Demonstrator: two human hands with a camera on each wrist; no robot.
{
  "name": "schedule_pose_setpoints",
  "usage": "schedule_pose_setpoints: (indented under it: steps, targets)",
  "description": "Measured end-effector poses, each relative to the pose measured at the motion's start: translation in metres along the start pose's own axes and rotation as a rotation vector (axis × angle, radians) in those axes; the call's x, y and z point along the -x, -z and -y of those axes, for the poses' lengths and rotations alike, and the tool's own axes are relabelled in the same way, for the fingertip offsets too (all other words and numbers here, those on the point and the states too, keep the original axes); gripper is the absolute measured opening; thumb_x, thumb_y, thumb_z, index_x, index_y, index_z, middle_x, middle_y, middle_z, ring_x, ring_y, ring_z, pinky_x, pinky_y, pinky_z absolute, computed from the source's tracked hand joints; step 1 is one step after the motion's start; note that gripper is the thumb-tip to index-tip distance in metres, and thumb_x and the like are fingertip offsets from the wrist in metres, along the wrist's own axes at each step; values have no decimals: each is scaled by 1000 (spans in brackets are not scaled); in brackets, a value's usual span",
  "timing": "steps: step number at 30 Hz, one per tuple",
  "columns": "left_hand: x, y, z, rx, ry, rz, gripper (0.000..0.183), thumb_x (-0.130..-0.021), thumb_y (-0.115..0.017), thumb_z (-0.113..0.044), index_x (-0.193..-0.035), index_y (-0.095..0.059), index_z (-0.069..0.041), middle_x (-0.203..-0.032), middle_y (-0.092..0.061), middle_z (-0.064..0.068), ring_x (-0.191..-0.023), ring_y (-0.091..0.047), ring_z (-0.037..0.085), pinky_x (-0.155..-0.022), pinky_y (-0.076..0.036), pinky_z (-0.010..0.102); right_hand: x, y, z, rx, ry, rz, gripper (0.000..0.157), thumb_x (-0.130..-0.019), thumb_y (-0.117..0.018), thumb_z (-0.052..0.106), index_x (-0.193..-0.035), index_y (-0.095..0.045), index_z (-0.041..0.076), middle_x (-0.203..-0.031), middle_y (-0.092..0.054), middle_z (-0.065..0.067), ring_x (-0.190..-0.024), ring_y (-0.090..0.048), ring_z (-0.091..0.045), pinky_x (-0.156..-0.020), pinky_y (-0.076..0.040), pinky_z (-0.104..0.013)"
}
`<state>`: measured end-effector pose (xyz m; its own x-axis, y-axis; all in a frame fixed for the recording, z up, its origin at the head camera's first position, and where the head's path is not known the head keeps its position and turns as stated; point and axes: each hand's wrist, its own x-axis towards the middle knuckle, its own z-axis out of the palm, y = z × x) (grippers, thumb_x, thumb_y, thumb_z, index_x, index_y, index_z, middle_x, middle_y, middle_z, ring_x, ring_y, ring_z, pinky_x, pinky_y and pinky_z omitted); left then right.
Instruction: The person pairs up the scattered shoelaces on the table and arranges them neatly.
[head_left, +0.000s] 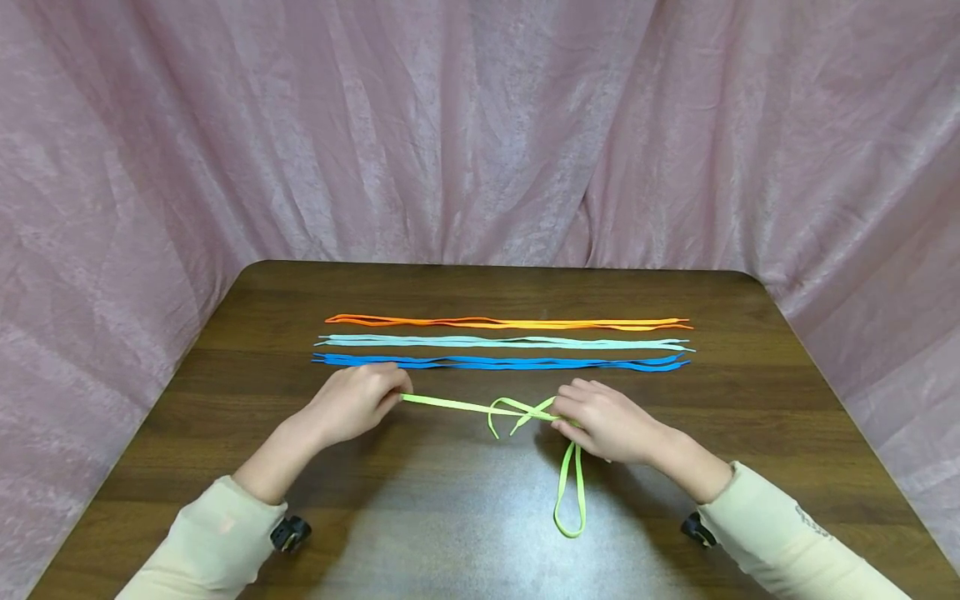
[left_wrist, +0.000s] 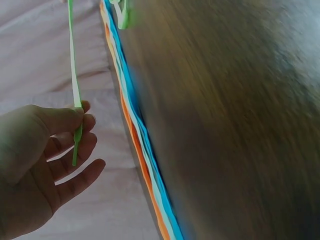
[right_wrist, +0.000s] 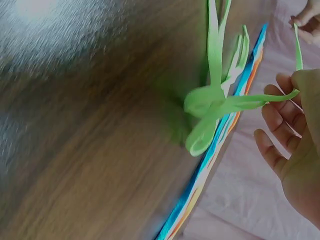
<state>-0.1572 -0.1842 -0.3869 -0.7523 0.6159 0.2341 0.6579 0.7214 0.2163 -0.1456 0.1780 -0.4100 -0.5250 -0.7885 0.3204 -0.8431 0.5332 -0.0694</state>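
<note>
A flat lime-green shoelace (head_left: 450, 404) stretches between the two hands above the table. My left hand (head_left: 365, 398) pinches it near one end between thumb and forefinger; in the left wrist view the lace's tip (left_wrist: 75, 155) pokes out below the thumb. My right hand (head_left: 606, 419) pinches the lace farther along, with the other fingers loosely bent. From the right hand a long loop (head_left: 570, 496) hangs toward the near side, and shorter curls lie to its left. The right wrist view shows the bunched green lace (right_wrist: 210, 105) dangling beside the fingers.
Behind the hands, three laid-out sets of laces run across the wooden table (head_left: 262, 333): orange (head_left: 510, 323), pale mint (head_left: 502, 342) and blue (head_left: 510, 363). A pink curtain (head_left: 480, 133) hangs beyond the far edge.
</note>
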Motion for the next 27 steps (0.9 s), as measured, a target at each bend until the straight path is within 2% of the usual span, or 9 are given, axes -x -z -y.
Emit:
schedule_pose_setpoints:
  steps: [8, 19, 27]
  targets:
    - [9, 1, 16, -16, 54, 17, 8, -84, -65, -10, -84, -66, -19, -82, -59, -11, -66, -55, 5, -50, -40, 22, 10, 9, -9, -14, -34, -1, 13, -84, -63, 16, -76, -54, 20, -73, -41, 13, -70, -37, -6, -66, -36, -24]
    - [21, 2, 38, -21, 175, 38, 12, -84, -63, -9, -83, -65, -21, -81, -60, -12, -71, -55, 9, -55, -42, 29, 28, 14, -25, -37, -60, -55, 13, -79, -68, 8, -77, -58, 16, -73, -45, 14, -71, -41, -5, -68, -38, -25]
    - [31, 3, 53, -11, 210, 42, 10, -82, -65, -8, -83, -66, -18, -80, -60, -10, -68, -54, 10, -54, -42, 30, 39, 15, -34, -47, -86, -77, 14, -79, -67, 7, -75, -56, 16, -74, -46, 15, -72, -44, -5, -68, -39, -24]
